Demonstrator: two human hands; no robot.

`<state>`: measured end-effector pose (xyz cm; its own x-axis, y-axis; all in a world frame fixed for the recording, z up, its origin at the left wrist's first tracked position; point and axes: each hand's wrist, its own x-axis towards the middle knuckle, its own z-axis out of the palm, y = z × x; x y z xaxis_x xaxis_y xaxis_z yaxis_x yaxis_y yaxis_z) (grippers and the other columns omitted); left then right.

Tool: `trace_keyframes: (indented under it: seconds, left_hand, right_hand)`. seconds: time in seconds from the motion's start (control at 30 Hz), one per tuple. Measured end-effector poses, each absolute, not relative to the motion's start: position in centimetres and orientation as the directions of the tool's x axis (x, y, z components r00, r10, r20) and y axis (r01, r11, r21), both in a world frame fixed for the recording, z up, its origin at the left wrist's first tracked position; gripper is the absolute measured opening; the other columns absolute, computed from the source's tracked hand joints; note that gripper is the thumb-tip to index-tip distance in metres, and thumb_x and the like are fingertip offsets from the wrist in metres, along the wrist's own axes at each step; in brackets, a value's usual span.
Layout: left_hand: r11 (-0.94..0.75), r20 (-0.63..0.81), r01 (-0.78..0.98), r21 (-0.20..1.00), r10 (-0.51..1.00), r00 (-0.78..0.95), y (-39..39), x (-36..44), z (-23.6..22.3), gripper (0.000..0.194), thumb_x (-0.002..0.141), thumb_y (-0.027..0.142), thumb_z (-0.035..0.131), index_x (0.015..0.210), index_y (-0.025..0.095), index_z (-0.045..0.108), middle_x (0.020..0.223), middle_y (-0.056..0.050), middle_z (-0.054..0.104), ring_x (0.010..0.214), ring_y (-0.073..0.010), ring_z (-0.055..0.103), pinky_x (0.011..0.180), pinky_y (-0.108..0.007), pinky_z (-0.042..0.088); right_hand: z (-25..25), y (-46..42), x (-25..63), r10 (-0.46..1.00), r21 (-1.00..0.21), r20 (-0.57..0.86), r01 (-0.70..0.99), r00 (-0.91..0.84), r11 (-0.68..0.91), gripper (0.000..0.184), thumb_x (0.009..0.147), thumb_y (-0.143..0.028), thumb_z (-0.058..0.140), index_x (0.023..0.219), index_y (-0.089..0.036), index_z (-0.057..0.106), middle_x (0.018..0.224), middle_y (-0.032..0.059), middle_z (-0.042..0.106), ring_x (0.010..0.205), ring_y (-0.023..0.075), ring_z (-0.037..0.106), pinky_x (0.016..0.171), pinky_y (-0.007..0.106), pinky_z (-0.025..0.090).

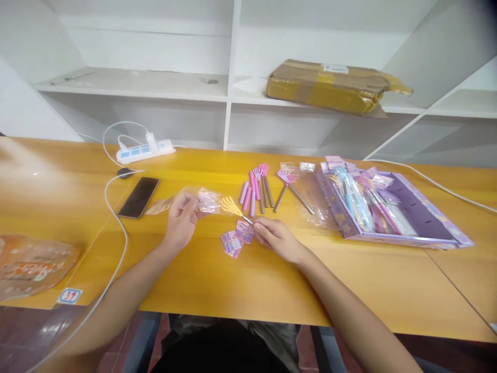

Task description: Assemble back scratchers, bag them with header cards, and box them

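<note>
1. Gripping the yellow claw-headed stick (232, 206) in the right hand (277, 238), well left of the purple box (422, 204); grasped by the end of the metal rod, probably to leave the prongs clear of the fingers.
2. Pinching the clear wrapper (209, 201) between thumb and fingers of the left hand (182, 215), farther left of the box than the yellow stick; held by one side, seemingly to present the other side to the prongs. Cannot tell whether touching them or only overlapping in view.
3. Laid left of the box, about level with its near edge, in an overlapping cluster: printed cards (232, 243), presumably put there for reach by either hand.
4. Grouped left of the box, closer than the yellow stick: coloured tubes (243, 192) and pinkish claw sticks (286, 177), mostly side by side, likely for easy picking up singly.
5. Packed into the left part of the box: wrapped pieces (355, 202), lined up lengthwise, probably for fit.
6. Set far left of the box: a phone (139, 197), likely out of the way there.
</note>
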<state>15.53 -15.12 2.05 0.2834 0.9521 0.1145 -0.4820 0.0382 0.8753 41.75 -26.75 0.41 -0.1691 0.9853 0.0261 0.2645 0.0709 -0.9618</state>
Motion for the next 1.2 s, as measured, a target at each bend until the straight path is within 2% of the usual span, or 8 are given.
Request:
trace_keyframes:
  seconds: [0.1,0.2,0.33,0.47,0.63,0.87,1.03,1.2]
  left_hand:
    - [0.090,0.083,-0.495,0.864,0.945,0.316,-15.29,15.80,1.79,0.021,0.085,0.033,0.085,0.087,0.020,0.068,0.089,0.000,0.071,0.085,-0.0157,0.072,0.082,-0.036,0.067]
    - [0.141,0.057,-0.475,0.869,0.924,0.378,-15.57,16.05,1.93,0.019,0.085,0.032,0.084,0.094,0.020,0.073,0.095,-0.003,0.074,0.094,-0.0195,0.074,0.087,-0.042,0.067]
    - [0.216,-0.016,-0.445,0.869,0.911,0.411,-15.87,16.14,2.03,0.025,0.084,0.035,0.086,0.100,0.019,0.074,0.106,-0.008,0.080,0.101,-0.0234,0.076,0.087,-0.040,0.066]
    - [0.243,-0.039,-0.432,0.868,0.902,0.430,-15.87,16.12,1.96,0.030,0.083,0.037,0.088,0.103,0.019,0.074,0.112,-0.010,0.081,0.109,-0.0251,0.077,0.086,-0.036,0.065]
    - [0.213,-0.038,-0.474,0.854,0.935,0.353,-15.37,16.07,1.81,0.025,0.083,0.034,0.088,0.099,0.021,0.074,0.106,-0.005,0.080,0.101,-0.0216,0.078,0.082,-0.033,0.066]
    - [0.252,-0.059,-0.460,0.851,0.917,0.394,-15.58,16.12,1.32,0.022,0.086,0.032,0.085,0.102,0.022,0.072,0.109,-0.005,0.080,0.106,-0.0210,0.077,0.082,-0.030,0.064]
    - [0.263,-0.054,-0.443,0.857,0.901,0.430,-15.76,16.12,1.61,0.024,0.086,0.035,0.085,0.100,0.021,0.072,0.113,-0.007,0.080,0.111,-0.0233,0.076,0.084,-0.032,0.065]
    - [0.244,-0.069,-0.472,0.847,0.932,0.357,-15.34,16.02,1.60,0.025,0.085,0.033,0.086,0.100,0.020,0.071,0.112,-0.007,0.080,0.108,-0.0228,0.077,0.085,-0.033,0.066]
  right_hand:
    - [-0.01,-26.73,41.88,0.970,-0.993,-0.040,0.116,-0.239,-0.013,0.046,0.107,-0.061,0.049,0.090,-0.019,0.059,0.066,-0.0046,0.048,0.053,0.0096,0.039,0.050,0.025,0.029]
    - [-0.23,-26.62,41.77,0.943,-0.992,-0.103,-0.031,-0.316,-0.119,0.045,0.104,-0.061,0.055,0.114,-0.018,0.063,0.068,-0.0056,0.051,0.048,0.0078,0.033,0.044,0.024,0.022]
    - [-0.19,-26.38,41.63,0.913,-0.973,-0.169,-0.084,-0.371,-0.214,0.052,0.101,-0.060,0.061,0.131,-0.018,0.058,0.073,-0.0049,0.057,0.046,0.0062,0.031,0.042,0.022,0.019]
    - [-0.22,-26.27,41.80,0.911,-0.971,-0.177,-0.085,-0.374,-0.224,0.055,0.100,-0.060,0.064,0.134,-0.018,0.057,0.074,-0.0047,0.058,0.048,0.0060,0.032,0.043,0.021,0.019]
    - [-0.19,-26.40,42.09,0.916,-0.973,-0.191,-0.059,-0.352,-0.225,0.053,0.101,-0.059,0.063,0.135,-0.018,0.059,0.074,-0.0040,0.058,0.049,0.0067,0.032,0.045,0.022,0.019]
    - [-0.32,-26.48,42.11,0.919,-0.979,-0.180,-0.032,-0.351,-0.204,0.057,0.100,-0.061,0.063,0.136,-0.017,0.059,0.072,-0.0056,0.054,0.050,0.0070,0.031,0.048,0.023,0.020]
    - [-0.28,-26.47,42.25,0.928,-0.983,-0.169,-0.010,-0.332,-0.183,0.057,0.101,-0.060,0.063,0.137,-0.016,0.059,0.072,-0.0055,0.054,0.052,0.0072,0.032,0.049,0.023,0.020]
    - [-0.16,-26.48,42.56,0.936,-0.986,-0.159,0.000,-0.313,-0.167,0.055,0.101,-0.060,0.062,0.134,-0.017,0.062,0.072,-0.0048,0.053,0.053,0.0078,0.033,0.049,0.023,0.021]
